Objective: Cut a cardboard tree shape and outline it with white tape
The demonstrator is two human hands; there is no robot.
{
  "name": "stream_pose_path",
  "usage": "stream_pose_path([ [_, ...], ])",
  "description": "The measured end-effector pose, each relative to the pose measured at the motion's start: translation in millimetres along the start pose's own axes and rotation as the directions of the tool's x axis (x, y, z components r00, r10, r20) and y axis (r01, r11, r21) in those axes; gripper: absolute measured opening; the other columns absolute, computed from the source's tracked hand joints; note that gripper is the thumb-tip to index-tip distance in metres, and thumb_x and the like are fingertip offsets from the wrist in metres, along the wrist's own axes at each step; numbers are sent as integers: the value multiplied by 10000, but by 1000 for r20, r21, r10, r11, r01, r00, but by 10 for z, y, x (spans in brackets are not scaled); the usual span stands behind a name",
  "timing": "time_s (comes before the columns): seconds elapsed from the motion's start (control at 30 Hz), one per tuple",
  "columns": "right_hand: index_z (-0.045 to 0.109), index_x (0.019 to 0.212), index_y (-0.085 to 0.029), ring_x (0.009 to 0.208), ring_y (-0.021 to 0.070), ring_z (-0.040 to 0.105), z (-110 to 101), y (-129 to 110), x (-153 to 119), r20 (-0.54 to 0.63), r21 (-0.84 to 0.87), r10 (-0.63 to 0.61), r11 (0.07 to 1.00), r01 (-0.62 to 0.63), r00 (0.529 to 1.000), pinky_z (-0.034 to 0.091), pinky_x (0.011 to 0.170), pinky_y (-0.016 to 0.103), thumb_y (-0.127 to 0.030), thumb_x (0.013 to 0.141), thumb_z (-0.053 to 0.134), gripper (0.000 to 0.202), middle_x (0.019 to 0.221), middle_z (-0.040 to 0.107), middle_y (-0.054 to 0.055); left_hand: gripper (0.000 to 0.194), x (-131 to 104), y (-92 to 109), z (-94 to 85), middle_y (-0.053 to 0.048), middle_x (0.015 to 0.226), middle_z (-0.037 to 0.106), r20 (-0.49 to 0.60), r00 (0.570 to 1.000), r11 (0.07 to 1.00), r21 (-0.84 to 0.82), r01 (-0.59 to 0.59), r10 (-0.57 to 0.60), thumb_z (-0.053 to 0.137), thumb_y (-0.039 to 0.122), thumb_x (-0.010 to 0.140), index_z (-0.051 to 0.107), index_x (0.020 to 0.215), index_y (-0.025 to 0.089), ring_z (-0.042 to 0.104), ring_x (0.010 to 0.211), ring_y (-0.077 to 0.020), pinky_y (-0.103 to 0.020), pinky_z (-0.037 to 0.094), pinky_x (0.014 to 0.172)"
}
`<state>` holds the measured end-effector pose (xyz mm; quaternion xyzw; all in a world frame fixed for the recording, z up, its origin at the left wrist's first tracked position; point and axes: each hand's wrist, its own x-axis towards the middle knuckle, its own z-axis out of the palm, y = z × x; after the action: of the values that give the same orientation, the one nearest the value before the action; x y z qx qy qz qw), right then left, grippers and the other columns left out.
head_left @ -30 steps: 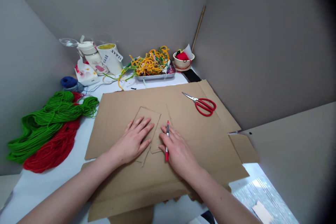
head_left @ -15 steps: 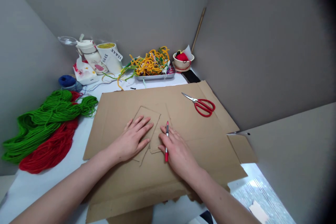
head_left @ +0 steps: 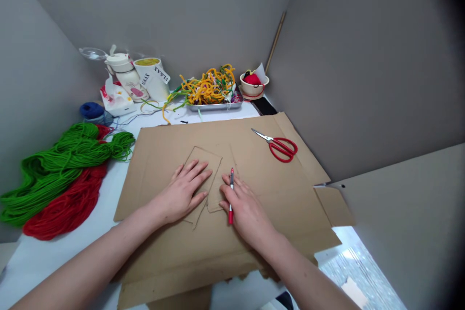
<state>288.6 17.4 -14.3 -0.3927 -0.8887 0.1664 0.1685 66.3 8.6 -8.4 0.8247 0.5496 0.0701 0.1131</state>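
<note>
My left hand (head_left: 183,193) lies flat, fingers spread, on a small rectangular cardboard piece (head_left: 204,155) set at a slant. Beside it, my right hand (head_left: 250,210) rests partly over a second cardboard rectangle (head_left: 216,199), with a red-and-silver pen (head_left: 231,196) held by the thumb and fingers. The pen's red end points toward me. Both rectangles are on a large cardboard sheet (head_left: 286,213), and my hands hide parts of them. Red-handled scissors (head_left: 283,149) lie on the sheet, beyond my right hand.
Green yarn (head_left: 61,169) and red yarn (head_left: 69,208) lie at the left. Along the back stand a white bottle (head_left: 125,77), a metal tray (head_left: 214,105) heaped with yarn scraps and a bowl (head_left: 252,89) with red yarn. A dark phone-like slab (head_left: 264,106) lies behind the sheet.
</note>
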Motion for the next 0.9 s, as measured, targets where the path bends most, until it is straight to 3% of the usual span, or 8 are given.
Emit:
stream_pose_path([
  [0.9, 545, 1084, -166, 1308, 274, 376, -15, -8, 8, 7, 9, 4, 1000, -4, 1000, 362, 1057, 472, -172, 863, 566, 222, 1382, 463, 148, 519, 11, -51, -41, -34, 1502, 302, 16, 999, 999, -28, -39, 39, 391, 419, 908, 318, 1411, 313, 181, 1389, -277, -545, 218, 1087],
])
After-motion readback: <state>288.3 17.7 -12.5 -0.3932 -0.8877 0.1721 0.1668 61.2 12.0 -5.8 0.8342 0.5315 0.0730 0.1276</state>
